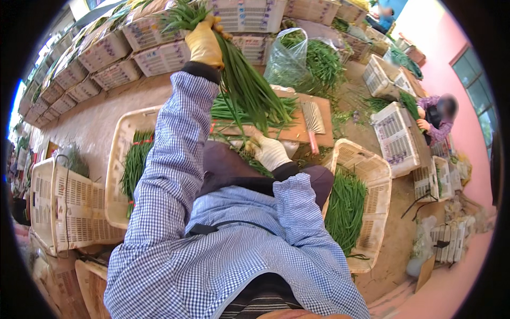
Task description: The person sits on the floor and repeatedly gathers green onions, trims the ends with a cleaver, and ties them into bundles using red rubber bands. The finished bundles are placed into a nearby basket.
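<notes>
My left hand [205,44], in a yellowish glove, is raised at the upper middle and grips a bunch of long green leafy stalks [249,83], which look like garlic chives. The stalks slant down to the right. My right hand [269,151], in a pale glove, is lower, near my lap, with its fingers on a few thin stalks hanging below the bunch. Beneath the bunch, more stalks [235,109] lie on a wooden board [320,137]. A cleaver [312,123] with a pinkish handle rests on the board's right part.
A plastic crate [113,171] with tied green bundles stands at left, another crate [378,223] with loose stalks at right. A clear plastic bag [287,63] of greens stands beyond the board. Stacked crates [103,50] line the back. A person [438,119] handles greens at far right.
</notes>
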Available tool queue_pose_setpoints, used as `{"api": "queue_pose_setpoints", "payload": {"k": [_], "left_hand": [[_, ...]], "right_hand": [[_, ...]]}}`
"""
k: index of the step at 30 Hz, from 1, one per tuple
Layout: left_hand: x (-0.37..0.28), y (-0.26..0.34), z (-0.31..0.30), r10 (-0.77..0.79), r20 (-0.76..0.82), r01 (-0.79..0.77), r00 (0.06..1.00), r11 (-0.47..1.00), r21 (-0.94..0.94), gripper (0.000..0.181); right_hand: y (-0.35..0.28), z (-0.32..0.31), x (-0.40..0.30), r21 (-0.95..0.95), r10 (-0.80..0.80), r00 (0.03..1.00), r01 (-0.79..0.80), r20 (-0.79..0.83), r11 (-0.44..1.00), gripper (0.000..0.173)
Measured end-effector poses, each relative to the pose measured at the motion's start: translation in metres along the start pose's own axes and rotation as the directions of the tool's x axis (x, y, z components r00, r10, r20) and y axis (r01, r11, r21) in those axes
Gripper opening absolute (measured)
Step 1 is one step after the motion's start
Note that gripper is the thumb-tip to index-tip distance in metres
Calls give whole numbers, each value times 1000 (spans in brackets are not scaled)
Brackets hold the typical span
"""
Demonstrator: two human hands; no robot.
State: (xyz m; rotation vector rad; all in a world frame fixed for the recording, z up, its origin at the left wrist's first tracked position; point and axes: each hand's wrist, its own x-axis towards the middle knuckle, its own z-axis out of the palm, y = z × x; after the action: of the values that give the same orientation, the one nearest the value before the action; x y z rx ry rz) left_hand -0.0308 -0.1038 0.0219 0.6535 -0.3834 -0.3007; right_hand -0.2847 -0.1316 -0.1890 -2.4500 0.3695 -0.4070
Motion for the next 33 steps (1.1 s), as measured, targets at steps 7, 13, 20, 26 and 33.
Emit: {"api": "queue_pose_setpoints", "payload": {"k": [7, 13, 20, 26, 33], "left_hand": [[5, 40, 10, -59, 113, 69, 992, 994, -84, 25], [10, 37, 6, -40, 41, 41, 998, 999, -33, 25], [2, 38, 7, -29, -46, 30, 998, 999, 20, 25], [28, 18, -20, 86, -57, -83, 995, 995, 55, 18], [36, 39, -31, 34, -127, -29, 991, 999, 38, 18]], "right_hand": [[46, 16, -41, -321, 343, 879, -237, 332, 917, 46], [26, -18, -18, 552, 285, 882, -35, -375, 833, 17], [-35, -26, -7, -37, 9, 854, -33, -520, 999, 39], [-16, -21, 9, -106, 89, 916, -141, -392, 984, 24], [53, -5, -12, 416, 565, 802, -455, -194, 787, 21]]}}
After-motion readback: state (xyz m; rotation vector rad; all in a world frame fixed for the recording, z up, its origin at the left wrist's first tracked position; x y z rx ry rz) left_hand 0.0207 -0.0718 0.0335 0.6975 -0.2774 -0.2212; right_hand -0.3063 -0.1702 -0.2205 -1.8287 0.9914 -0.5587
